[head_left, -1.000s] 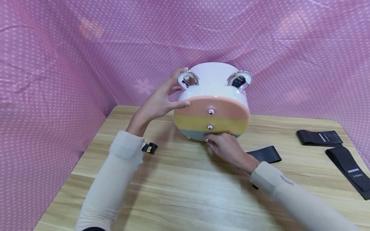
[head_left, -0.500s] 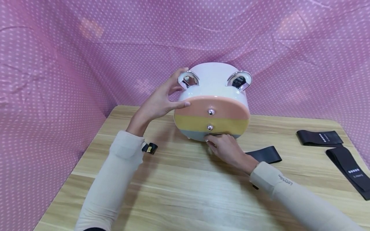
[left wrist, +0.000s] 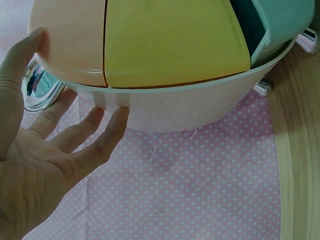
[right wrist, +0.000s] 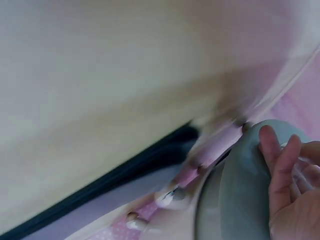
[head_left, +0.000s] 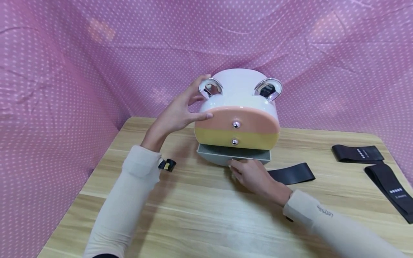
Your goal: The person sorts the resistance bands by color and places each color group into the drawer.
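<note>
A small white drawer box (head_left: 240, 80) with two silver ear-like rings stands on the table. Its front has a peach top drawer (head_left: 258, 121), a yellow middle drawer (head_left: 213, 137) and a grey-green bottom drawer (head_left: 209, 156). The bottom drawer sticks partly out, its inside partly visible. My left hand (head_left: 175, 113) steadies the box at its left side, thumb on the peach front; in the left wrist view its fingers (left wrist: 112, 132) touch the white side. With thumb and fingers my right hand (head_left: 255, 175) pinches the bottom drawer's knob, largely hidden by the fingers.
A black flat band (head_left: 293, 173) lies right of the box, partly behind the right hand. Two more black bands (head_left: 356, 154) lie at the table's right. Pink dotted cloth (head_left: 155, 46) hangs behind and beside the wooden table (head_left: 193, 215).
The bottom drawer has slid out toward me with my right hand, from flush with the front to partly open. My left hand has stayed on the box.
</note>
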Demonstrator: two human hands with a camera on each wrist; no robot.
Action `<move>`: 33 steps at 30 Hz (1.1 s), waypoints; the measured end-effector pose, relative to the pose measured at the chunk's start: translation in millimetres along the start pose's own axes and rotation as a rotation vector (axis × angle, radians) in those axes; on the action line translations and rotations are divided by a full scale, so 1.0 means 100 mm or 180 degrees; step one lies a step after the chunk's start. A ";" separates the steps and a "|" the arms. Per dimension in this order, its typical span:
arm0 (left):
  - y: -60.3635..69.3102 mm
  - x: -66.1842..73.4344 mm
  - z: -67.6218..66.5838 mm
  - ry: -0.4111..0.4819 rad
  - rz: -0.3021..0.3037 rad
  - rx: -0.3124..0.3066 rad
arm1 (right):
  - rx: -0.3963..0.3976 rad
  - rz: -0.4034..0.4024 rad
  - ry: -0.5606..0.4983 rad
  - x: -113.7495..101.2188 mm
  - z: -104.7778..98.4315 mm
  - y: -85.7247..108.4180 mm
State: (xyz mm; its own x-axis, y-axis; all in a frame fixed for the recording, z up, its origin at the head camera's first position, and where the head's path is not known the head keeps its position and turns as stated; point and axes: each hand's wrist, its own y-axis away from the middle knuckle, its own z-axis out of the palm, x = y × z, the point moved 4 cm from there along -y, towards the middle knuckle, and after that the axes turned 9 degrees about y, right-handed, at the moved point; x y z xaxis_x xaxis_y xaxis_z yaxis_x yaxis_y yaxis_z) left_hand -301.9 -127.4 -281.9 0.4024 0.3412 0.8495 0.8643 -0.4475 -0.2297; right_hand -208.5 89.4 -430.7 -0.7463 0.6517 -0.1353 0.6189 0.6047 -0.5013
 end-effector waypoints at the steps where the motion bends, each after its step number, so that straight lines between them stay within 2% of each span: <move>1: 0.00 0.00 0.00 0.0002 -0.0001 -0.0001 | 0.0012 -0.0030 0.0012 -0.04 -0.01 0.03; 6: 0.00 0.01 0.00 0.0001 -0.0026 -0.0006 | 0.0063 -0.0095 -0.0031 -0.24 -0.06 0.19; 12: -0.01 -0.01 -0.01 -0.0017 -0.0093 0.0001 | -0.0002 -0.0027 -0.0022 -0.43 -0.11 0.35; 21: 0.00 -0.03 -0.02 -0.0031 -0.0158 0.0011 | -0.0081 -0.0014 0.0018 -0.55 -0.14 0.43; 29: 0.00 -0.02 -0.01 0.0010 -0.0132 0.0007 | -0.0320 0.0065 0.0048 -0.60 -0.19 0.44; 31: 0.00 -0.01 -0.01 0.0026 -0.0117 0.0002 | -0.0267 0.0062 0.0038 -0.61 -0.24 0.44; 33: 0.00 -0.01 0.00 0.0029 -0.0108 -0.0004 | -0.0091 0.0021 0.0024 -0.62 -0.32 0.45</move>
State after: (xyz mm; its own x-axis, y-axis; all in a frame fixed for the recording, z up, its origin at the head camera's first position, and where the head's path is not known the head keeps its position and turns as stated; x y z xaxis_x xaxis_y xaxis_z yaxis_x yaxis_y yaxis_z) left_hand -302.2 -128.2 -282.8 0.3702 0.3485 0.8611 0.8770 -0.4369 -0.2003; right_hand -126.5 91.1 -417.8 -0.7405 0.6589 -0.1320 0.6305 0.6132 -0.4758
